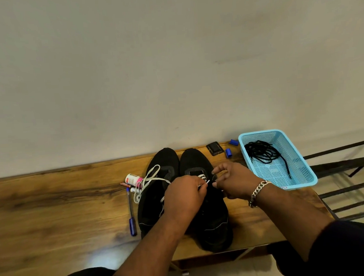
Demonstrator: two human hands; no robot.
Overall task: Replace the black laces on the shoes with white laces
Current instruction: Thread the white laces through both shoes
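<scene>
I see both black shoes side by side at lower centre of the wooden table [53, 201]. My left hand [186, 198] pinches the tip of a white lace [203, 184] over the right-hand shoe [209, 211] — my right hand [235, 180] grips that shoe's edge, fingers curled. Black laces [265, 153] lie in the blue basket [301, 158], right of centre — the left-hand shoe [156, 192] carries a loose white lace.

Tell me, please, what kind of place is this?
Probably a room at home or a small workspace: a wooden table against a plain wall, pens lying by the shoes, and a metal rack beside it.
</scene>
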